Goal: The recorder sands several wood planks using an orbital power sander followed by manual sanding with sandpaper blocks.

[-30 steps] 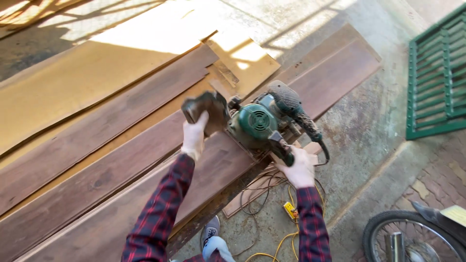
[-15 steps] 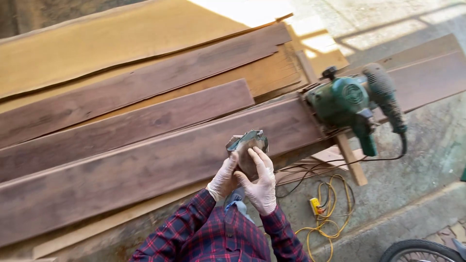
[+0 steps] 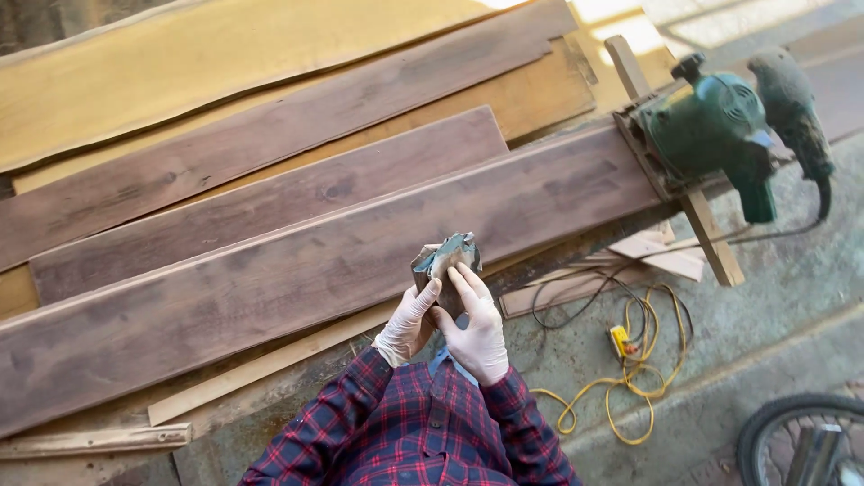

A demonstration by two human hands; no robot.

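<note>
Gloved left hand and right hand now both grip folded sandpaper, having let go of the green sander on the dark plank.

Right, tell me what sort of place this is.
Probably an outdoor woodworking yard: long dark brown wooden planks lie stacked on a rough concrete floor, a green electric power tool sits on them, and a yellow extension cable trails beside.

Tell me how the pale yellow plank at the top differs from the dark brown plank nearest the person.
The pale yellow plank has a wavy, uneven lower edge; the dark brown plank has straight edges. The yellow one bears nothing in view; the dark one carries the green power tool at its right end. The yellow one lies farthest from the gloved hands; the dark one lies just beyond them. Both lie flat, running lengthwise.
</note>
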